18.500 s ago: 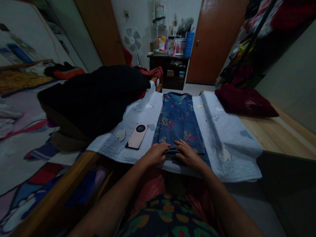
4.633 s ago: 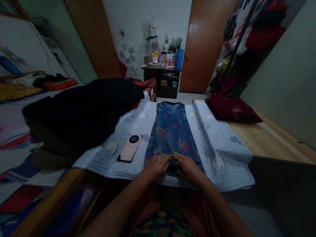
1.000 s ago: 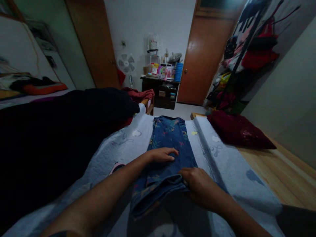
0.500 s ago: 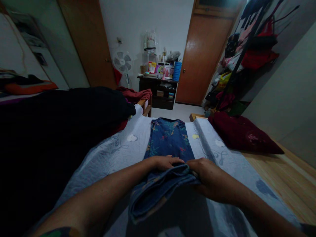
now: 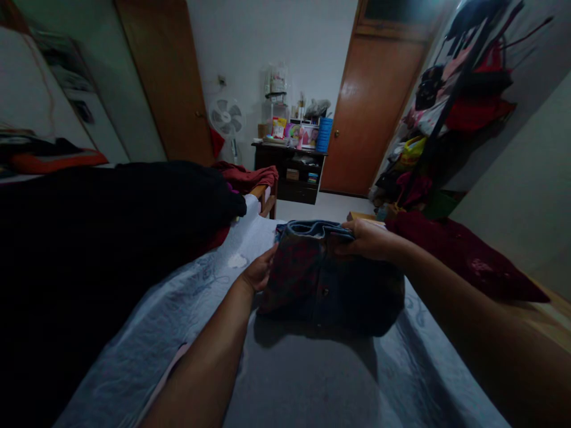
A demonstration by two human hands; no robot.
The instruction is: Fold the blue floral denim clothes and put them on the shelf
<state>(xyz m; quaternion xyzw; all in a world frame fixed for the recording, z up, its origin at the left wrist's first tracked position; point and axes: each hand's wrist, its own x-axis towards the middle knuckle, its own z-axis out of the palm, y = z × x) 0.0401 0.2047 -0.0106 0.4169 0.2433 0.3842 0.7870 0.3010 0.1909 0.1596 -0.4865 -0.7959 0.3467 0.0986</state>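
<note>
A dark blue patterned garment [image 5: 330,285], folded into a thick bundle, is held up over the bed's middle, its layered edges facing up. My right hand [image 5: 368,239] pinches its upper edge, right of centre. At the bundle's left side is my left hand [image 5: 261,270], its fingers closed on the cloth and partly hidden behind it. Under the bundle lies a grey cloth area on the light blue bed sheet [image 5: 200,297].
Dark clothing [image 5: 134,238] is heaped along the left. A maroon cushion [image 5: 464,255] lies at the right. Beyond the bed stand a dark cabinet [image 5: 285,172], a fan [image 5: 226,116] and a wooden door [image 5: 370,113]. Bags hang at the right.
The garment, earlier stretched flat along the bed with its near end folded, is now a compact bundle lifted upright. Both hands have moved apart, the left one to the bundle's side.
</note>
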